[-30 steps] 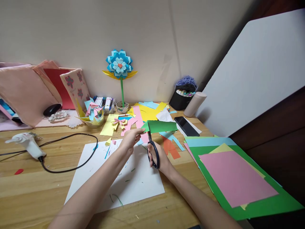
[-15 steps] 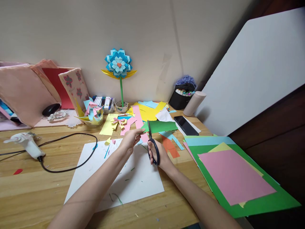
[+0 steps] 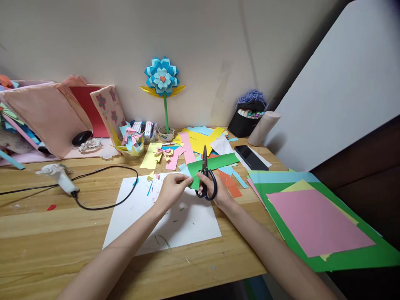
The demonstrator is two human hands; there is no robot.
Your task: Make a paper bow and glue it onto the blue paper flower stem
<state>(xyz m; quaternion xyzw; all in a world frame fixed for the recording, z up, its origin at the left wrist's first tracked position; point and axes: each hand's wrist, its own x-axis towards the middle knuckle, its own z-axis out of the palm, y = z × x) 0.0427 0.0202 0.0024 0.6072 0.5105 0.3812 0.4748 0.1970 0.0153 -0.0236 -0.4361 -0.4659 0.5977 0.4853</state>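
Observation:
My left hand (image 3: 173, 189) pinches the lower left end of a green paper (image 3: 215, 163) between thumb and fingertips. The paper slants up to the right over the scraps. Black-handled scissors (image 3: 205, 157) are in my right hand (image 3: 218, 189), blades upward and close together, crossing in front of the green paper. My right thumb is close to the paper's lower end; whether it touches is unclear. Both hands are above the upper right part of a white sheet (image 3: 140, 233) dotted with small cuttings.
Yellow paper (image 3: 200, 143), pink and orange scraps lie beyond my hands. A phone (image 3: 251, 157) and a stack topped with pink paper (image 3: 318, 223) are at right. A glue gun (image 3: 64, 179) with its cord lies left. A blue paper flower (image 3: 162, 77) stands at the back.
My hands have come closer together. The scissors have turned more upright, their blades now facing me flat, and the green paper has tilted. The view has shifted a little left.

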